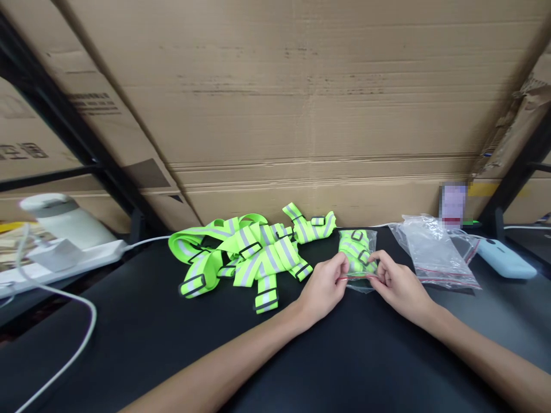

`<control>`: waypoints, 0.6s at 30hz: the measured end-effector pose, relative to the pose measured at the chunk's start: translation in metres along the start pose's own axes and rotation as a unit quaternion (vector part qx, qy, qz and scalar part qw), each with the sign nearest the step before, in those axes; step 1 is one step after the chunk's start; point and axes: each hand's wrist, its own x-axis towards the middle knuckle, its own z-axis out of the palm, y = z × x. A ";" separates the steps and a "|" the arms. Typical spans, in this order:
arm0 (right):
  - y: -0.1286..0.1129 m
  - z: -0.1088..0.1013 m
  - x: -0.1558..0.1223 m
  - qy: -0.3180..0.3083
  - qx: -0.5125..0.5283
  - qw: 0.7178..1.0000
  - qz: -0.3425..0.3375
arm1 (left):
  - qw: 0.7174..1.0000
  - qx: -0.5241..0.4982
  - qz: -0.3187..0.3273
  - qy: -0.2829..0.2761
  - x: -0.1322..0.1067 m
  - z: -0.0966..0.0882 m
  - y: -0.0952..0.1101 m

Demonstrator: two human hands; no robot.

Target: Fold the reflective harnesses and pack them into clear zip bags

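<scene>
A clear zip bag (pixel 360 285) with a red seal line lies on the black table, its seal edge towards me. Inside it is a folded neon-green reflective strap (pixel 353 245) with black buckles. My left hand (pixel 326 287) pinches the left end of the seal between thumb and finger. At the right end, my right hand (pixel 396 285) grips the same edge with its fingers curled. Left of the bag lies a pile of loose neon-green reflective straps (pixel 271 261) with grey stripes and black buckles. A stack of clear zip bags (pixel 437 249) rests to the right of my right hand.
Cardboard (pixel 301 115) stands upright along the table's back. A light-blue device (pixel 507 258) lies at far right. At left are a white power strip (pixel 99 252) with a plugged-in charger (pixel 55 254), a white cable (pixel 92 321) and a pale bottle (pixel 71 221). Black frame posts (pixel 77 126) flank the table.
</scene>
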 end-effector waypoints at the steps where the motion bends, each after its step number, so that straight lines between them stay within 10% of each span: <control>1: 0.000 0.000 -0.001 -0.005 -0.003 1.000 -0.003 | 1.000 -0.003 -0.007 0.001 0.000 0.000 -0.001; 18: 0.012 0.001 0.027 -0.008 -0.061 0.998 0.012 | 1.000 -0.004 -0.014 0.023 0.004 -0.006 -0.019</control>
